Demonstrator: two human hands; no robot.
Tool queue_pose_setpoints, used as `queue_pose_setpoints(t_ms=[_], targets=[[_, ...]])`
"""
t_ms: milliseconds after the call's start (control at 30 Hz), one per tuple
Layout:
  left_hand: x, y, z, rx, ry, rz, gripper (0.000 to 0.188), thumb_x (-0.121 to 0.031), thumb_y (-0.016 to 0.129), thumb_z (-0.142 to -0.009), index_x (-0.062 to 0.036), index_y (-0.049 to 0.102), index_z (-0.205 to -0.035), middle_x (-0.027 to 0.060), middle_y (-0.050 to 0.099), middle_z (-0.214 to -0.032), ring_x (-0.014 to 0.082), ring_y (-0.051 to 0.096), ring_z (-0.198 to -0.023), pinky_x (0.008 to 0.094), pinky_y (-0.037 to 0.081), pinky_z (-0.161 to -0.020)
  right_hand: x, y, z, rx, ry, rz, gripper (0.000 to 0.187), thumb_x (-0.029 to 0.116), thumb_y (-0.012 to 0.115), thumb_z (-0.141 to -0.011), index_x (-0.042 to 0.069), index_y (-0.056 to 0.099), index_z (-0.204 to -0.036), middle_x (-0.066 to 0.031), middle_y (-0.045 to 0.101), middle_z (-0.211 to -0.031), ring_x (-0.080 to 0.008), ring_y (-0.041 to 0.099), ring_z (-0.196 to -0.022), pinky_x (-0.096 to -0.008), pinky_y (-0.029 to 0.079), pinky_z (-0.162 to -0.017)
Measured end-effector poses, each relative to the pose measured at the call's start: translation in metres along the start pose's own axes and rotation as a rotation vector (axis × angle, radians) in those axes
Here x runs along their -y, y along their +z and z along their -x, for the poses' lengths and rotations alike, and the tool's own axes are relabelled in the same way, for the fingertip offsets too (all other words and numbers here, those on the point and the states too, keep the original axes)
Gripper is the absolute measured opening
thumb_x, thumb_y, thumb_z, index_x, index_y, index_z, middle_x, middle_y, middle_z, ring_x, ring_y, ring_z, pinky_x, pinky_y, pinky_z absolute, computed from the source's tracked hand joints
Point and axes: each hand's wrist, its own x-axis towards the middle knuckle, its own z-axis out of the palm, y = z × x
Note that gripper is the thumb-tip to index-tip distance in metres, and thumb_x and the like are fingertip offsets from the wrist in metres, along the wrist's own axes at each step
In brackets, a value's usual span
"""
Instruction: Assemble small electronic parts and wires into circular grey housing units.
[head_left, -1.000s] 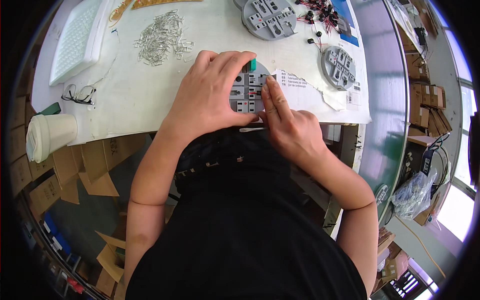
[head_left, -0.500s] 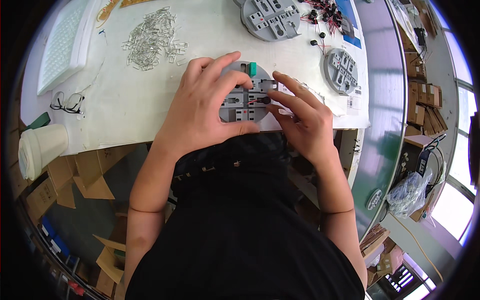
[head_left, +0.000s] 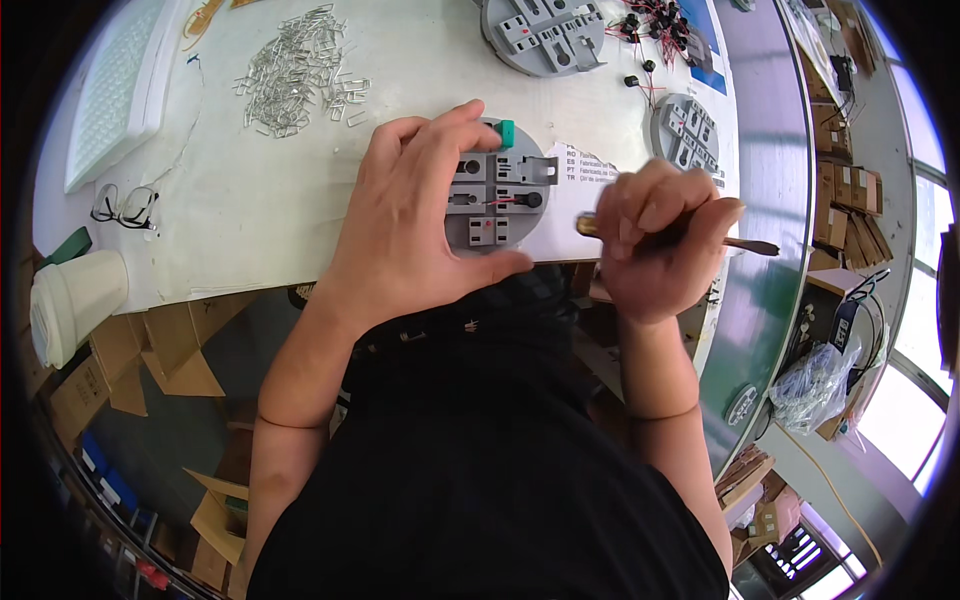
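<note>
A round grey plastic base (head_left: pixel 513 180) with moulded slots lies near the table's front edge. My left hand (head_left: pixel 400 225) grips it from the left, fingers over the far side and thumb along the near side, covering its left part. A green block (head_left: pixel 506 133) sits at the base's far rim. In a slot on the right half is a small black round part (head_left: pixel 533 200) with a red wire. To the right of the base, raised over the table edge, my right hand (head_left: pixel 665 245) is closed round a screwdriver (head_left: pixel 757 246); its blade points right.
Bent metal wire clips (head_left: pixel 300 80) are heaped at the far left. More grey bases (head_left: pixel 545 35) are stacked at the back, another (head_left: pixel 686 135) at the right. Black parts with red wires (head_left: pixel 655 30) lie beyond. Glasses (head_left: pixel 125 207) and a pale cup (head_left: pixel 80 295) are at the left.
My right hand has left the base, moved right, and now holds a screwdriver. Printed paper beside the base is uncovered. My left hand stays on the base.
</note>
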Motion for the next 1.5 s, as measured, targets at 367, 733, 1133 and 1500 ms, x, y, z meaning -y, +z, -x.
queue_pose_setpoints(t_ms=[367,733,1133,1500], targets=[[-0.002,0.004,-0.004,0.02,-0.01,-0.172,0.117,-0.023,0.1,-0.058,-0.016,0.045,-0.161,0.0068,0.059,-0.147,0.0339,0.055,-0.121,0.0458,0.048,-0.108,-0.025,0.034,-0.018,0.089,-0.028,0.218,0.064,0.059,0.032,-0.117,0.006,0.044,-0.082,-0.0039,0.042,-0.063,-0.0136,0.039,-0.052,-0.0292,0.032,-0.046],[0.0,-0.002,0.002,-0.257,0.141,0.012,0.099,-0.008,0.099,-0.064,-0.0087,0.052,-0.151,0.0194,0.054,-0.148,0.0348,0.054,-0.136,0.0457,0.052,-0.109,0.066,-0.013,-0.027,0.114,0.149,0.1,0.044,0.039,0.059,-0.114,0.001,0.06,-0.092,-0.0052,0.056,-0.072,-0.0178,0.056,-0.063,-0.0328,0.045,-0.057],[0.007,-0.013,0.008,-0.003,-0.151,0.064,0.107,-0.023,0.104,-0.063,-0.0089,0.054,-0.156,0.0157,0.069,-0.121,0.0326,0.067,-0.106,0.0446,0.056,-0.093,0.031,-0.008,-0.029,0.558,0.081,1.185,0.027,0.022,0.072,-0.103,0.003,0.063,-0.086,-0.0147,0.066,-0.078,-0.0407,0.064,-0.069,-0.0477,0.05,-0.06],[0.009,-0.002,0.008,-0.041,-0.083,0.007,0.112,-0.032,0.106,-0.054,-0.0119,0.059,-0.154,0.0066,0.073,-0.099,0.0284,0.067,-0.092,0.0436,0.054,-0.09,0.029,0.003,-0.028,0.637,0.053,1.329,0.029,0.026,0.072,-0.102,0.007,0.062,-0.083,-0.012,0.064,-0.071,-0.038,0.066,-0.064,-0.0487,0.05,-0.057]])
